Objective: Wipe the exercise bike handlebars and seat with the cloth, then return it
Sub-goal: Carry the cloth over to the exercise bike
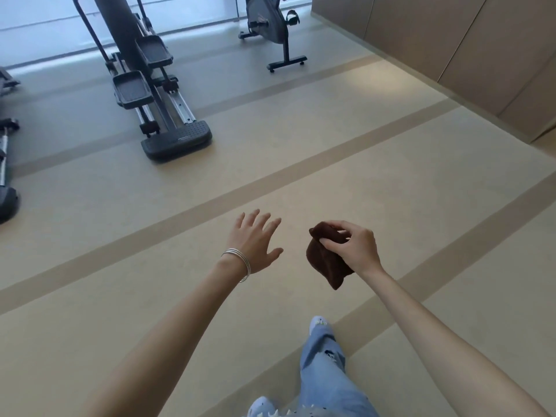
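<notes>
A dark brown cloth (326,260) hangs folded from my right hand (353,246), which pinches it at the top, low in the middle of the view. To its left my left hand (255,240) is stretched forward with fingers spread and nothing in it; silver bangles circle its wrist. The exercise bike (270,24) stands far ahead at the top, right of centre. Only its dark body, one pedal and floor stands show; the handlebars and seat are cut off by the top edge.
A black elliptical trainer (150,85) stands at the upper left, with parts of other machines (6,176) at the left edge. Wooden wall panels (466,49) run along the right. Beige floor with darker stripes (301,167) lies between me and the bike. My jeans leg (328,377) is below.
</notes>
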`<move>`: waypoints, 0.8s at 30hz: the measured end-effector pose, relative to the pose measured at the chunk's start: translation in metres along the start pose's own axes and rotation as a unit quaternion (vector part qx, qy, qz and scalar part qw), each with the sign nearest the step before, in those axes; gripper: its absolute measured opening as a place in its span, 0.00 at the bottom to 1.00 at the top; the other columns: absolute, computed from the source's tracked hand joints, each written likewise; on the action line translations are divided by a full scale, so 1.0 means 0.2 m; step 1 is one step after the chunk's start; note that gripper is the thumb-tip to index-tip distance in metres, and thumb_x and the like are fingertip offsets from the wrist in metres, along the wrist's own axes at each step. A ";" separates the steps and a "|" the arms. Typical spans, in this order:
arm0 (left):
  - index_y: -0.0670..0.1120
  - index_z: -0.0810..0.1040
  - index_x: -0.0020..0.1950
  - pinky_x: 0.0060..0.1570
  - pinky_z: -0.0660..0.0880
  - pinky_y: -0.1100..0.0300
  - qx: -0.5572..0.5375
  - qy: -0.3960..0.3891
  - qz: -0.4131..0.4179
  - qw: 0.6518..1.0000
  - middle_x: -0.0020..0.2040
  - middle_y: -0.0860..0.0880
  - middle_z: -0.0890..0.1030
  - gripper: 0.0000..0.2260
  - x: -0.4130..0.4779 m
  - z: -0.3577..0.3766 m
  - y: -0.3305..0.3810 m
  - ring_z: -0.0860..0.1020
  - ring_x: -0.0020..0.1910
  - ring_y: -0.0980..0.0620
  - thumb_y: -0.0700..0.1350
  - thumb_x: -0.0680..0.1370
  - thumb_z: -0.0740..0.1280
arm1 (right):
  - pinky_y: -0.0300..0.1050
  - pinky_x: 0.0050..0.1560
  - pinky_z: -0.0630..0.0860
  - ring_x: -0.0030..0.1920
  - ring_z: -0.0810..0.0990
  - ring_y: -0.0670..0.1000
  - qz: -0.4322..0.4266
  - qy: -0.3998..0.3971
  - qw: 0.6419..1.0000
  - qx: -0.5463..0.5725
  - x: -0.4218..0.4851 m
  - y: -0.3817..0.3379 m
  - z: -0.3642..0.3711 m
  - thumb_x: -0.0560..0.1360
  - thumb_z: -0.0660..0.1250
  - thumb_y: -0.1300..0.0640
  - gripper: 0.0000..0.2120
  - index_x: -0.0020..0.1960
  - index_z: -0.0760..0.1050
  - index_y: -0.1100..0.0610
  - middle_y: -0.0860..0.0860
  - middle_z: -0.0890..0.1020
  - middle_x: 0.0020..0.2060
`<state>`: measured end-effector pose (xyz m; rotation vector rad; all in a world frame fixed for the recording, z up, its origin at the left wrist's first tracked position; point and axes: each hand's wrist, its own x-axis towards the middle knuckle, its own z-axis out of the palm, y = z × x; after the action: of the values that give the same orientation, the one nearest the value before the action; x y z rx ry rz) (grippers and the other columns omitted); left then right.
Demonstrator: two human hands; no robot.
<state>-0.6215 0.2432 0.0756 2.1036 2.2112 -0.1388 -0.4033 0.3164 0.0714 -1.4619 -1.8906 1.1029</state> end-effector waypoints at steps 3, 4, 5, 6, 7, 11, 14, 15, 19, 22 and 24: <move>0.52 0.55 0.75 0.74 0.51 0.48 0.001 0.011 -0.011 1.000 0.75 0.49 0.60 0.30 0.27 -0.06 0.02 0.55 0.75 0.45 0.62 0.76 0.57 | 0.48 0.50 0.79 0.42 0.80 0.37 -0.003 -0.001 1.000 -0.004 0.29 0.01 -0.12 0.63 0.75 0.53 0.15 0.45 0.79 0.36 0.35 0.82 0.37; 0.52 0.55 0.75 0.73 0.51 0.48 0.001 0.015 -0.011 1.000 0.75 0.49 0.60 0.30 0.36 -0.08 0.04 0.55 0.75 0.45 0.62 0.76 0.57 | 0.47 0.49 0.79 0.42 0.80 0.36 -0.006 0.000 1.000 -0.007 0.38 0.01 -0.16 0.63 0.75 0.53 0.15 0.45 0.79 0.36 0.35 0.82 0.37; 0.52 0.55 0.75 0.73 0.51 0.48 0.001 0.016 -0.013 1.000 0.75 0.49 0.61 0.30 0.45 -0.10 0.05 0.56 0.75 0.45 0.62 0.76 0.57 | 0.46 0.49 0.79 0.41 0.80 0.35 -0.008 0.003 1.000 -0.010 0.48 0.01 -0.20 0.64 0.75 0.53 0.15 0.45 0.79 0.36 0.35 0.82 0.37; 0.52 0.55 0.75 0.73 0.51 0.48 -0.001 0.017 -0.017 1.000 0.75 0.49 0.61 0.30 0.54 -0.12 0.06 0.56 0.75 0.45 0.62 0.76 0.57 | 0.45 0.48 0.78 0.42 0.80 0.35 -0.010 0.003 1.000 -0.014 0.57 0.01 -0.24 0.64 0.75 0.53 0.15 0.45 0.79 0.36 0.35 0.82 0.38; 0.52 0.55 0.75 0.73 0.51 0.48 -0.003 0.019 -0.025 1.000 0.75 0.49 0.61 0.30 0.62 -0.14 0.07 0.56 0.75 0.45 0.62 0.76 0.57 | 0.44 0.48 0.78 0.42 0.80 0.36 -0.014 0.001 1.000 -0.019 0.66 0.01 -0.28 0.64 0.75 0.53 0.15 0.45 0.79 0.36 0.35 0.82 0.38; 0.53 0.56 0.75 0.73 0.52 0.48 -0.012 0.028 -0.055 0.998 0.75 0.49 0.61 0.29 0.92 -0.18 0.09 0.57 0.74 0.45 0.62 0.76 0.56 | 0.43 0.47 0.77 0.43 0.80 0.38 -0.040 -0.016 0.998 -0.044 0.96 0.01 -0.40 0.64 0.74 0.53 0.14 0.47 0.80 0.39 0.34 0.82 0.40; 0.53 0.57 0.74 0.72 0.53 0.48 -0.022 0.030 -0.069 0.997 0.75 0.49 0.62 0.29 1.08 -0.19 0.07 0.57 0.74 0.45 0.62 0.76 0.57 | 0.43 0.48 0.77 0.44 0.80 0.38 -0.047 -0.019 0.998 -0.038 1.15 0.02 -0.42 0.64 0.74 0.54 0.14 0.47 0.80 0.40 0.35 0.82 0.42; 0.53 0.57 0.74 0.72 0.53 0.48 -0.025 0.031 -0.073 0.997 0.75 0.49 0.62 0.29 1.14 -0.19 0.05 0.57 0.74 0.45 0.62 0.76 0.57 | 0.43 0.48 0.77 0.44 0.80 0.37 -0.051 -0.021 0.998 -0.038 1.21 0.03 -0.41 0.64 0.74 0.53 0.14 0.47 0.80 0.40 0.35 0.82 0.42; 0.53 0.57 0.74 0.72 0.53 0.48 -0.024 0.023 -0.085 0.996 0.75 0.49 0.61 0.29 1.34 -0.19 -0.08 0.57 0.74 0.45 0.62 0.76 0.57 | 0.44 0.48 0.77 0.43 0.79 0.35 -0.054 -0.026 0.998 -0.034 1.45 0.01 -0.35 0.64 0.74 0.53 0.15 0.47 0.79 0.37 0.33 0.81 0.42; 0.53 0.57 0.74 0.72 0.53 0.47 -0.028 0.014 -0.083 0.996 0.75 0.48 0.61 0.29 1.53 -0.20 -0.21 0.57 0.75 0.45 0.62 0.76 0.57 | 0.46 0.49 0.78 0.43 0.80 0.38 -0.056 -0.023 0.998 -0.029 1.68 -0.03 -0.28 0.64 0.74 0.53 0.15 0.46 0.78 0.35 0.34 0.81 0.42; 0.54 0.56 0.74 0.73 0.52 0.47 -0.030 0.014 -0.082 0.996 0.75 0.49 0.60 0.30 1.69 -0.22 -0.31 0.56 0.75 0.45 0.62 0.76 0.58 | 0.47 0.49 0.78 0.44 0.80 0.39 -0.059 -0.016 0.998 -0.026 1.85 -0.08 -0.24 0.64 0.74 0.53 0.15 0.45 0.78 0.35 0.36 0.82 0.43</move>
<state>-0.7004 0.5800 0.0771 1.9036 2.3724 -0.0526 -0.4841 0.6814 0.0795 -1.3476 -2.0140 1.0356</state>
